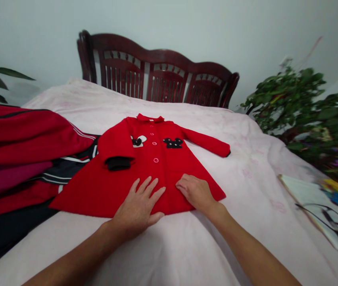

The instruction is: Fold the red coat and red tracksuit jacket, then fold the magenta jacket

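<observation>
A small red coat [151, 159] lies face up on a pale pink bedsheet [187, 246], buttoned, with two black-and-white patches on the chest. Its left sleeve is folded across the front, showing a black cuff [118, 163]; the other sleeve [207, 142] stretches out to the right. My left hand [137, 208] lies flat on the coat's lower hem, fingers spread. My right hand [195, 191] rests on the hem beside it, fingers curled down against the cloth; I cannot make out whether they pinch it.
A pile of red, maroon and dark striped clothes [17, 159] lies at the left. A dark wooden headboard [157, 73] stands behind. Leafy plants [300, 107] crowd the right side, above a white printed bag or sheet [320, 210] at the bed's edge.
</observation>
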Motion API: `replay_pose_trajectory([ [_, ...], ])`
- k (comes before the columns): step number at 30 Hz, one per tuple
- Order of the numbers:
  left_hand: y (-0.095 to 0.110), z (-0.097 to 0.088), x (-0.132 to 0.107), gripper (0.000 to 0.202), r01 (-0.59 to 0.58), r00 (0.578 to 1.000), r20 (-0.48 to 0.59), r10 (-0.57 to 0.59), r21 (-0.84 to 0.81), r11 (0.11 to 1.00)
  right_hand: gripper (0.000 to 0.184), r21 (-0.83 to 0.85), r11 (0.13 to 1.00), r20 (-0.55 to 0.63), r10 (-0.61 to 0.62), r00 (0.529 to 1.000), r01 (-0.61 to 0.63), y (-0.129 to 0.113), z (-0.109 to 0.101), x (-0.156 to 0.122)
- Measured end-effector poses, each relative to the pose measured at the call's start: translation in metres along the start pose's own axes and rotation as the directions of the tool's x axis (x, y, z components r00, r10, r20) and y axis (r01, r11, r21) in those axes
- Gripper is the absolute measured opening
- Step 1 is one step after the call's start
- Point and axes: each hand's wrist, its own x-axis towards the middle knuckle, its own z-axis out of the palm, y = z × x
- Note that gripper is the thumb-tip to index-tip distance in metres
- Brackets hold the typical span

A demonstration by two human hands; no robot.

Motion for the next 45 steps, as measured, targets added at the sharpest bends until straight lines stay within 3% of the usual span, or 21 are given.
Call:
replay_pose_trajectory([
  [5, -0.001, 0.001, 0.000, 0.067, -0.002, 1.000, 0.012, 0.002, -0.006, 1.000, 0.019, -0.139, 0.989, -0.018, 0.050, 0.999, -0.052, -0.005, 0.003, 0.003],
  [9, 0.000, -0.002, 0.000, 0.068, -0.002, 1.000, 0.022, 0.003, -0.014, 1.000, 0.026, -0.108, 0.975, -0.122, 0.182, 0.976, -0.196, 0.016, -0.002, -0.003],
  [14, 0.001, -0.007, 0.001, 0.068, 0.013, 0.999, 0.043, -0.011, -0.041, 0.999, 0.030, -0.160, 0.861, -0.208, 0.449, 0.869, -0.483, 0.074, -0.020, -0.019],
  [16, 0.002, -0.009, 0.001, 0.068, 0.020, 0.998, 0.053, -0.017, -0.055, 0.998, 0.033, -0.213, 0.758, -0.197, 0.584, 0.787, -0.616, 0.106, -0.029, -0.028],
  [18, 0.003, -0.011, 0.000, 0.067, 0.024, 0.998, 0.062, -0.020, -0.072, 0.997, 0.034, -0.275, 0.654, -0.107, 0.708, 0.698, -0.705, 0.138, -0.037, -0.039],
  [19, 0.003, -0.013, 0.000, 0.067, 0.023, 0.997, 0.069, -0.018, -0.084, 0.996, 0.032, -0.310, 0.652, -0.073, 0.709, 0.702, -0.691, 0.152, -0.039, -0.044],
  [22, 0.002, -0.020, 0.000, 0.058, 0.016, 0.997, 0.083, -0.004, -0.153, 0.988, 0.059, -0.359, 0.647, -0.162, 0.667, 0.728, -0.673, 0.171, -0.039, -0.047],
  [24, 0.000, -0.028, 0.003, 0.050, 0.043, 0.998, 0.062, -0.031, -0.211, 0.977, 0.067, -0.285, 0.717, -0.226, 0.595, 0.771, -0.637, 0.160, -0.033, -0.039],
  [27, -0.012, -0.043, 0.010, 0.045, 0.103, 0.992, -0.056, -0.117, -0.210, 0.972, 0.065, -0.094, 0.900, -0.259, 0.390, 0.884, -0.425, 0.111, -0.021, -0.015],
  [29, -0.027, -0.050, 0.015, 0.044, 0.135, 0.976, -0.158, -0.153, -0.119, 0.984, 0.061, 0.016, 0.968, -0.197, 0.248, 0.949, -0.250, 0.067, -0.014, 0.002],
  [32, -0.055, -0.051, 0.015, 0.044, 0.253, 0.943, -0.241, -0.229, 0.072, 0.965, 0.053, 0.161, 0.985, -0.077, 0.077, 0.994, -0.064, 0.011, -0.004, 0.019],
  [35, -0.080, -0.040, 0.007, 0.045, 0.364, 0.917, -0.247, -0.314, 0.193, 0.911, 0.043, 0.241, 0.967, -0.038, 0.089, 0.995, -0.077, -0.018, 0.005, 0.031],
  [38, -0.092, -0.028, 0.001, 0.045, 0.370, 0.919, -0.235, -0.318, 0.226, 0.901, 0.033, 0.255, 0.951, -0.045, 0.194, 0.980, -0.177, -0.023, 0.012, 0.043],
  [41, -0.087, -0.025, -0.001, 0.044, 0.382, 0.912, -0.253, -0.323, 0.237, 0.893, 0.026, 0.263, 0.934, -0.050, 0.262, 0.964, -0.240, -0.022, 0.016, 0.053],
  [45, -0.059, -0.026, 0.004, 0.043, 0.381, 0.907, -0.279, -0.315, 0.228, 0.896, 0.022, 0.220, 0.932, -0.086, 0.313, 0.946, -0.289, -0.024, 0.023, 0.061],
])
